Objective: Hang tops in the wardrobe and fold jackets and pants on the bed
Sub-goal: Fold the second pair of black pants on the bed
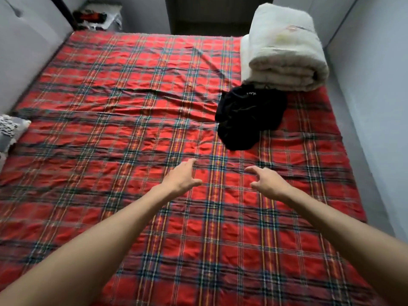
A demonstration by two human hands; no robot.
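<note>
Black garment [247, 115] type unclear, pillow [10, 129] cut off left

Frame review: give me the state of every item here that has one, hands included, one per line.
Plaid sheet: spread out flat, lightly wrinkled.
Black garment: crumpled heap on the sheet, unfolded, not held.
White blanket: folded into a thick bundle at the sheet's far right corner.
Left hand: open, empty, held out over the sheet.
Right hand: open, fingers loosely bent, empty.
</note>
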